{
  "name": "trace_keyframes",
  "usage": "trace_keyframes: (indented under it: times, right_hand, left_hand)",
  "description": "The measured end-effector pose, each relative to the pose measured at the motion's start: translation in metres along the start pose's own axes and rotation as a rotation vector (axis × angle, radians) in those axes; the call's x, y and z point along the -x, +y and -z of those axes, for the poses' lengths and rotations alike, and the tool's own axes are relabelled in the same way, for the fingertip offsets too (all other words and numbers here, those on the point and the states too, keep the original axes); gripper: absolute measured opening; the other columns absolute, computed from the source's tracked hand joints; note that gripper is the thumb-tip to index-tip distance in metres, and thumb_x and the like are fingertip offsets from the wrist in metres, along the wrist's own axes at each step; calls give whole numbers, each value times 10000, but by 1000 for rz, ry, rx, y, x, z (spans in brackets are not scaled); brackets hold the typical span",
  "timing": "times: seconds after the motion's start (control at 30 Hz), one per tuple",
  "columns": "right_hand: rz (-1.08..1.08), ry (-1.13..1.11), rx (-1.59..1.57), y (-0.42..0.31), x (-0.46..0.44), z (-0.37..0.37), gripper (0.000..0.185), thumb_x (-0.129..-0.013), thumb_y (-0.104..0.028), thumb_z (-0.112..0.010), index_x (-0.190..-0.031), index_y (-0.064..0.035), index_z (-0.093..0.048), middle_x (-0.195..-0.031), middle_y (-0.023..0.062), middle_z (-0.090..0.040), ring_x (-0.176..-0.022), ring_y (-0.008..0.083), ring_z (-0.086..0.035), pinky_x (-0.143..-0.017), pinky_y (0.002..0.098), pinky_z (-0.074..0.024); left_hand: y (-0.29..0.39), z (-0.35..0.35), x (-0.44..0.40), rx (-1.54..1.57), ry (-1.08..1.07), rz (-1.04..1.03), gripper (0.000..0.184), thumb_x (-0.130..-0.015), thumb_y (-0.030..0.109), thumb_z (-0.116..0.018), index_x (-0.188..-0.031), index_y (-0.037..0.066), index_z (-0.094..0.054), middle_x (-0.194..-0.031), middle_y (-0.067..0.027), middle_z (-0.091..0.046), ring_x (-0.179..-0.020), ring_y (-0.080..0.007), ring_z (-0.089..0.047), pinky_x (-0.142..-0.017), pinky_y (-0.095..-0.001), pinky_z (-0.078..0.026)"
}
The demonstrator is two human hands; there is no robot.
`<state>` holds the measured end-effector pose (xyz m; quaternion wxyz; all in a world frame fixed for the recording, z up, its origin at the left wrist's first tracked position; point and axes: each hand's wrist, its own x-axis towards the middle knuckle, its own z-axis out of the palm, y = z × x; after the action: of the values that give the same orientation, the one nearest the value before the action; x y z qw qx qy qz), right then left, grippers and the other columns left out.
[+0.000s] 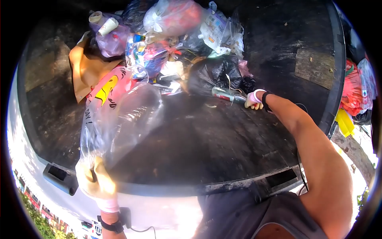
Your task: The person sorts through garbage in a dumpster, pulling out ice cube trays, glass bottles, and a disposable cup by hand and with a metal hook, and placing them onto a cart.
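My left hand [95,177], in a pale glove, is closed on the gathered edge of a clear plastic bag [137,115] near the front edge of the truck bed. A pink bag with a yellow print [107,89] lies in or against the far end of the clear bag; I cannot tell which. My right hand [254,99], gloved too, is closed around the narrow end of a greenish clear bottle [223,94] with a red label. The bottle is beside a black garbage bag [209,73], low over the dark bed.
Bagged trash is heaped at the back, with a purple bag [109,40] and a clear bag with red contents [175,18]. Brown cardboard [85,69] leans at the left. The dark truck bed [191,139] has a raised rim. More bags [352,91] hang outside at the right.
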<state>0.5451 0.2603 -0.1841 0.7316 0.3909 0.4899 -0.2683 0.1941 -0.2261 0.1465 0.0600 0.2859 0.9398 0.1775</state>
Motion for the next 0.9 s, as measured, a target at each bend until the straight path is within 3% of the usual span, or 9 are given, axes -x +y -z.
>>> trace_keyframes:
  times: [0.07, 0.1, 0.27, 0.3, 0.4, 0.57, 0.77, 0.83, 0.9]
  right_hand:
    - [96, 174, 208, -1, -8, -12, 355, -876, -354, -738, -1087, -70, -762, -856, 96, -731, -729, 294, -728, -618, 445, -576]
    - [235, 349, 511, -2, -17, -20, 396, -864, -320, -744, -1148, -46, -772, -976, 183, -781, -893, 367, -776, -754, 473, -615]
    - [203, 731, 261, 3, -15, -36, 643, -860, -293, -801, -1403, -9, -607, -1322, 248, -713, -1240, 395, -700, -1007, 478, -584]
    - [200, 828, 272, -6, 3, -39, 732, -871, -274, -823, -1472, 1, -508, -1343, 248, -683, -1202, 404, -705, -986, 474, -587]
    - [588, 1183, 335, 2, 18, -43, 420, -934, -194, -762, -1288, -27, -609, -1110, 217, -738, -975, 399, -742, -845, 509, -580]
    - [579, 639, -25, -7, 58, -40, 524, -956, -393, -788, -1346, -79, -632, -998, 202, -753, -943, 389, -751, -831, 466, -578]
    - [762, 758, -47, -75, 70, -32, 739, -950, -689, -641, -1336, -61, -686, -1106, 187, -775, -1008, 344, -758, -881, 428, -565]
    - [745, 739, -228, -109, 46, -18, 750, -961, -739, -617, -1178, -31, -736, -906, 145, -761, -746, 264, -737, -719, 400, -568]
    - [550, 425, -405, -140, 13, 12, 759, -968, -788, -577, -990, -47, -740, -704, 83, -672, -515, 182, -596, -512, 374, -476]
  left_hand:
    - [0, -1, -1, -29, 19, -33, 80, -1009, 7, -613, -1012, -13, -691, -930, -94, -658, -813, -213, -627, -772, -307, -498]
    - [0, -2, -1, -46, 29, -48, 80, -1006, 7, -615, -1012, -11, -692, -930, -97, -658, -815, -218, -631, -776, -307, -500]
    - [-2, 0, 1, -61, 11, -24, 84, -1000, 14, -624, -1021, -5, -702, -932, -102, -668, -804, -230, -642, -770, -314, -511]
    - [-3, 0, 2, -42, 6, -2, 85, -1000, 14, -625, -1023, -5, -704, -932, -104, -669, -800, -232, -643, -765, -316, -512]
    - [-4, 0, 1, -66, 15, -40, 86, -998, 10, -625, -1021, -2, -707, -930, -101, -667, -798, -229, -642, -754, -315, -512]
    - [1, 1, 0, -79, 2, -29, 75, -997, 12, -635, -1017, 0, -707, -927, -88, -670, -797, -219, -640, -755, -307, -506]
    - [3, -3, 1, -18, 35, -3, 65, -1004, -3, -629, -992, -6, -692, -913, -60, -663, -806, -178, -624, -771, -283, -494]
    - [7, -3, -1, 1, 42, 10, 57, -1002, -9, -631, -976, -9, -682, -888, -50, -647, -800, -162, -606, -767, -277, -485]
    - [8, -2, 0, 19, 29, 28, 51, -999, -12, -638, -961, -12, -672, -858, -42, -623, -788, -148, -579, -757, -271, -472]
